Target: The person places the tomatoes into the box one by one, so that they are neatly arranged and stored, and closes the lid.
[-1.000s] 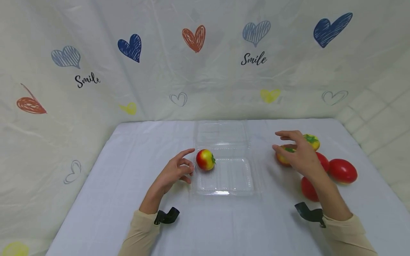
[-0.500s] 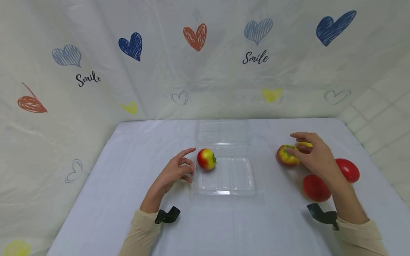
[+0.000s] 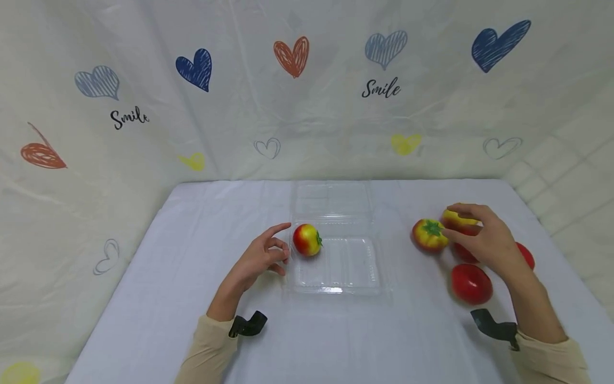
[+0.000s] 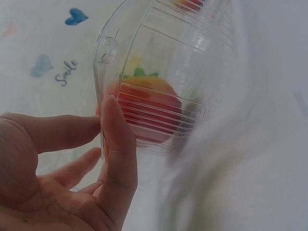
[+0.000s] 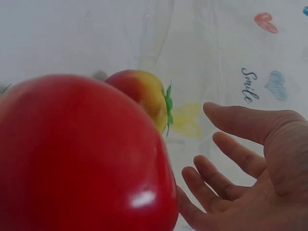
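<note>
A clear plastic clamshell box (image 3: 336, 266) lies opened flat mid-table. Inside its left end sits a red-and-yellow fruit (image 3: 307, 240) with a green leafy top. My left hand (image 3: 261, 256) pinches the box's left rim between thumb and finger, plain in the left wrist view, where the fruit (image 4: 151, 103) shows through the ribbed wall. My right hand (image 3: 494, 242), fingers apart and gripping nothing, hovers over the fruit group at right. Its thumb is near a red-and-yellow fruit (image 3: 428, 236); a yellowish one (image 3: 451, 217) is partly behind its fingers. Whether it touches any fruit I cannot tell.
Red fruits lie around the right hand, one smooth red fruit (image 3: 472, 284) in front and another red fruit (image 3: 526, 255) partly behind the wrist. The box lid (image 3: 331, 198) lies back toward the wall sheet (image 3: 331, 106) printed with hearts.
My right hand has moved to the right across the fruit group, uncovering the leafy-topped fruit at its left. The left hand stays at the box rim.
</note>
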The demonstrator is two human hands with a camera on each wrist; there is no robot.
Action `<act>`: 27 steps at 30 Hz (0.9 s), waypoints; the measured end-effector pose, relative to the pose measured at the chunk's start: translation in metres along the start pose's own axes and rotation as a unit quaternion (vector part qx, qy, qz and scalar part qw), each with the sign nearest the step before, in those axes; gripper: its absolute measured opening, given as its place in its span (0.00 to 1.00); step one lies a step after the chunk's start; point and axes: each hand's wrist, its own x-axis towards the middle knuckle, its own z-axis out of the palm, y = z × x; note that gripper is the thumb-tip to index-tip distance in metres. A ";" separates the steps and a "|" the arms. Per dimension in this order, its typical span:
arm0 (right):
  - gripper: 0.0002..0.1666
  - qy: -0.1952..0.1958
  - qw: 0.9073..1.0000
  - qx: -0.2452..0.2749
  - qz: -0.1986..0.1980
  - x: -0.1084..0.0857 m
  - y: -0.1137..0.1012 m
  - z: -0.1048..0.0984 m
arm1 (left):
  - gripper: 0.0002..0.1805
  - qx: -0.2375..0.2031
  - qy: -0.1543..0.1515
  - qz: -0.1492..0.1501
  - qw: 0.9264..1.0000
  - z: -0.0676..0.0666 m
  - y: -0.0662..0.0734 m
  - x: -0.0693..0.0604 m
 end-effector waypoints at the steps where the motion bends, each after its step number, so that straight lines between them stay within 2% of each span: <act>1: 0.38 -0.001 1.000 0.000 0.003 0.000 0.001 -0.001 | 0.37 0.002 0.000 0.000 1.000 0.000 0.000 0.000; 8: 0.42 -0.012 1.000 -0.016 0.016 0.000 0.010 -0.004 | 0.37 0.005 0.000 0.002 1.000 -0.001 -0.001 0.000; 14: 0.43 -0.007 0.999 -0.020 0.024 -0.001 0.016 -0.007 | 0.37 0.004 0.001 0.001 1.000 -0.001 0.000 0.000; 21: 0.42 0.000 0.999 -0.039 0.022 -0.001 0.025 -0.013 | 0.37 0.007 0.002 -0.001 1.000 -0.001 -0.001 0.000; 27: 0.40 -0.012 0.999 -0.046 0.015 -0.001 0.031 -0.014 | 0.37 0.009 0.004 -0.001 1.000 -0.001 -0.001 0.001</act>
